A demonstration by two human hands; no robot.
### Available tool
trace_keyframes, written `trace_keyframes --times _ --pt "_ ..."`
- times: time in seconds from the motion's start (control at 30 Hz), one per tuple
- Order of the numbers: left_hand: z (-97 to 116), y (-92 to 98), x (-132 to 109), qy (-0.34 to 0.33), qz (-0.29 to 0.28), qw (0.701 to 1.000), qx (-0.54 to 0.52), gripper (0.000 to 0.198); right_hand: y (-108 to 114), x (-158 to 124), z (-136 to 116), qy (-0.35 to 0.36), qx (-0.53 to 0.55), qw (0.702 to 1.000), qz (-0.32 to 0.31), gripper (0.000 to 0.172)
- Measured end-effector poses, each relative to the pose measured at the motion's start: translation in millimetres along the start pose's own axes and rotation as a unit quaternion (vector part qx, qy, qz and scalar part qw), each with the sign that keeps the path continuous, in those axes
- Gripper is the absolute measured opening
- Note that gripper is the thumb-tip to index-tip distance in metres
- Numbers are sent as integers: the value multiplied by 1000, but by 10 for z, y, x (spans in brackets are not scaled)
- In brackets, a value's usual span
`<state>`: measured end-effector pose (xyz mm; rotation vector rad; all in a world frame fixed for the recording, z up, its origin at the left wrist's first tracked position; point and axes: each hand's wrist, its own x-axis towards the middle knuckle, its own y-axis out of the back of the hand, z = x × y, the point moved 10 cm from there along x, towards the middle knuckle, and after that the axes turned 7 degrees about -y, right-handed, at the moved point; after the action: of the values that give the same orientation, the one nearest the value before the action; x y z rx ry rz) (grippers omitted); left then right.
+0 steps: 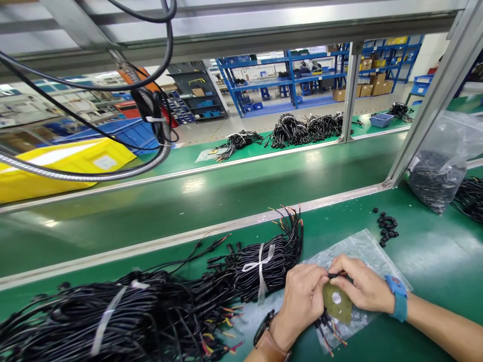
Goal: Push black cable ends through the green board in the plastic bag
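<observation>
My left hand (302, 299) and my right hand (358, 286) meet above a clear plastic bag (362, 249) lying on the green bench. Both are closed in a pinch on a short black cable (335, 275) held between them, with thin coloured wire ends trailing below at the cable's tail (330, 329). An olive round pad (337, 301) lies under the hands. Left of them sits a tied bundle of black cables (260, 266), bound with a white strip. A bigger cable bundle (124, 314) fills the lower left.
Several small black ring parts (387, 229) lie right of the bag. A plastic bag of black parts (439, 176) stands at the right. A green conveyor belt (211, 196) runs behind the bench, with more cable piles (302, 128) beyond. Hoses and cables (154, 110) hang upper left.
</observation>
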<state>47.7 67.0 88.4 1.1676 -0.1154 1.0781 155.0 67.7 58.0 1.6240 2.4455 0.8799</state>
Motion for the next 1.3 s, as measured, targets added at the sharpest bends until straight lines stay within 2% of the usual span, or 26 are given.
trace_keyframes --times 0.23,0.43,0.57,0.87,1.3 --pt "-44 -12 -10 6 -6 1000 4 27 -48 32 -2 -5 4 1000 14 14" --pt "-49 -7 5 6 -27 1000 -8 15 58 32 27 -14 13 999 28 12" --pt "-77 -26 5 8 -36 999 -9 15 76 19 59 -15 9 999 31 12" --pt "-56 15 0 12 14 1000 -18 21 6 5 56 -3 18 999 33 9" --pt "-65 -3 -10 19 10 1000 -20 23 -48 30 21 -2 1 1000 16 15"
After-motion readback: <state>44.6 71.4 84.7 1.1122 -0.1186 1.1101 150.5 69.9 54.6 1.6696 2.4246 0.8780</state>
